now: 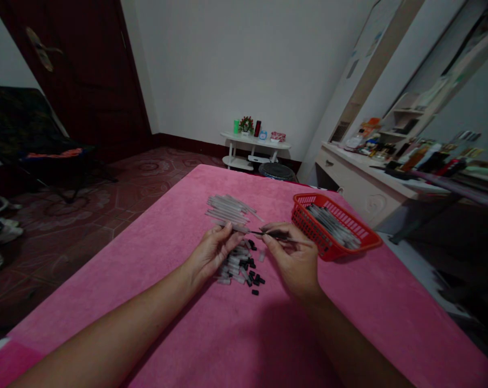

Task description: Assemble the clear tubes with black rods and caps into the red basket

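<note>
Over the pink cloth, my left hand pinches a greyish translucent tube between thumb and fingers. My right hand is closed on a thin dark-tipped stick, whose tip points at the tube's end; whether it is inside the tube I cannot tell. Behind my left hand lies a bunch of long translucent tubes, roughly side by side. Below and between the hands spreads a pile of short clear pieces, with small black caps scattered along its right side.
A red plastic basket holding several greyish tubes stands right of my right hand. The pink-covered table fills the foreground. Beyond it are a small white shelf, a round dark stool, a cluttered dresser and a folding chair.
</note>
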`<state>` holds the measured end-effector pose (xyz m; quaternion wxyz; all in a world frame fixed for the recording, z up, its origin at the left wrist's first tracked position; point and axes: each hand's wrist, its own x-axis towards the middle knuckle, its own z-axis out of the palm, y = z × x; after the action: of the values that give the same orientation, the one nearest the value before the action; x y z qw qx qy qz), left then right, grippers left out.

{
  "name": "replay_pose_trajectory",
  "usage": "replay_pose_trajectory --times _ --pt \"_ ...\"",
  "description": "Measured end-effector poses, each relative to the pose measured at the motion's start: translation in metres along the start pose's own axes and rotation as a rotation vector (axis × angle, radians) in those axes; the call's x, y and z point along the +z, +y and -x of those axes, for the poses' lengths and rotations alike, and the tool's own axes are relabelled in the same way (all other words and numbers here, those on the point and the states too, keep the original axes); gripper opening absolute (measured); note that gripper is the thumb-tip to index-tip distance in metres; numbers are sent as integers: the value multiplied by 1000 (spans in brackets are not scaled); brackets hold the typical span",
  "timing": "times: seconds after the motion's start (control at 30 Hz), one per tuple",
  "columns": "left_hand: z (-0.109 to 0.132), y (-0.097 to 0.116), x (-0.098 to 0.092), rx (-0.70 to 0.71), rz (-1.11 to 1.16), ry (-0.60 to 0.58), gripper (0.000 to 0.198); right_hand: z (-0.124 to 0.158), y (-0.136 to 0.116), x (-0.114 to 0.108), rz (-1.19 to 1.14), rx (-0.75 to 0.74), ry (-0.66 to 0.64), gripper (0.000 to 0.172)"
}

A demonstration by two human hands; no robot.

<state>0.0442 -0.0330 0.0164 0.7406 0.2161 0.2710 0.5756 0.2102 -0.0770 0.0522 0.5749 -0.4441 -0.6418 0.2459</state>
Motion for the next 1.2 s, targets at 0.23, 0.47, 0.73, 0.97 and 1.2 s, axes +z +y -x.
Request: replay_pose_trajectory --times 0.23,0.47,0.73,0.97,1.2 --pt "6 -4 8 -116 17 -5 9 -2 2 0 134 -68 -84 5" --pt "-12 21 -2 -48 354 256 24 -10 28 -12 401 34 -290 10" --pt "-22 27 -17 7 380 295 24 -7 29 -15 543 119 -591 17" --pt "-22 25 -17 22 326 292 22 -1 15 -14 678 89 -820 26" --pt "-20 17 -20 11 214 245 19 2 18 -15 778 72 -854 15"
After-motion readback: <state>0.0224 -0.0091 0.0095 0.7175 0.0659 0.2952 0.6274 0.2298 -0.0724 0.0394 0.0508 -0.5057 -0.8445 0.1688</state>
